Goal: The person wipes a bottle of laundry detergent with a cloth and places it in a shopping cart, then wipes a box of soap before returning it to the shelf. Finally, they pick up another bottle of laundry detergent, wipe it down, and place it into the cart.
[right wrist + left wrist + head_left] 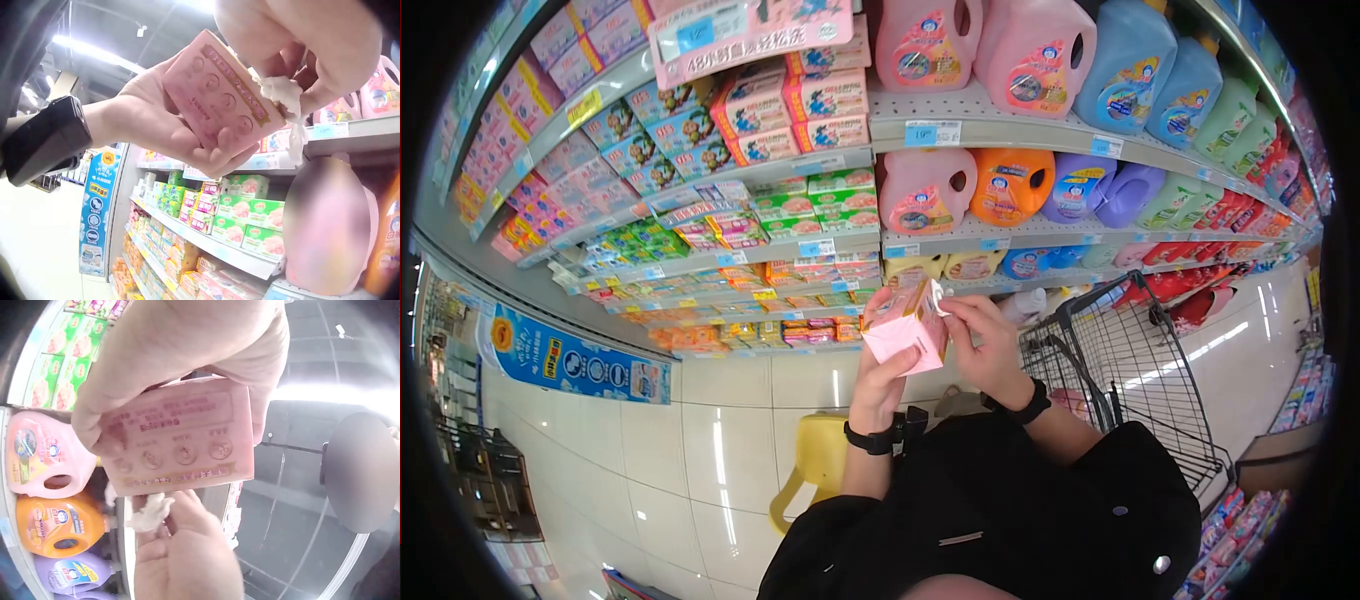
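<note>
My left hand (pixel 874 385) grips a small pink box (pixel 900 338) from the side, with the thumb on its lower face and the fingers round the far side. Printed lettering and a row of round icons show on one face of the box (pixel 181 440) in the left wrist view. At the box's other side, the fingers of my right hand (pixel 990 352) pinch a crumpled white tissue-like piece (pixel 282 94). This piece lies against the box's edge in the right wrist view, and part of it hangs down.
Shelves of boxed goods (pixel 830 205) and detergent jugs (pixel 923 192) stand ahead. A black wire shopping cart (pixel 1145 350) is at the right. Below on the left are a yellow plastic stool (pixel 820 455) and a blue sign (pixel 575 357) over the tiled floor (pixel 725 425).
</note>
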Motion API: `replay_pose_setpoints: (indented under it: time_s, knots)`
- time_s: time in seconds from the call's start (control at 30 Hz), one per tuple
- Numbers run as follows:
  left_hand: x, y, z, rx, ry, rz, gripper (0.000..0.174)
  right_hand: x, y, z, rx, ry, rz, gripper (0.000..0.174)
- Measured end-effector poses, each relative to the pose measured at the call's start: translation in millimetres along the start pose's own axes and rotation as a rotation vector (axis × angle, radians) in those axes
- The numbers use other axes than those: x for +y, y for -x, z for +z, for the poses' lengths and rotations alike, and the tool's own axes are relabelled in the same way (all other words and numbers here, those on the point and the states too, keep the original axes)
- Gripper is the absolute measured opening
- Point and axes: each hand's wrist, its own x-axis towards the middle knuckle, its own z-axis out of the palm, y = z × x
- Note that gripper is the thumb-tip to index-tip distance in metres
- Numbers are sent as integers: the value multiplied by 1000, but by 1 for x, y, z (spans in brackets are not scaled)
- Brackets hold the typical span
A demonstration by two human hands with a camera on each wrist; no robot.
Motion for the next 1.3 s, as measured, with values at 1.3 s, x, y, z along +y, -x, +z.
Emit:
replay_pose_setpoints:
  time_s: [1.3]
  knots:
    - [-122,-80,95,-9,-191,-223,85,135,-41,-129,45,-209,21,17]
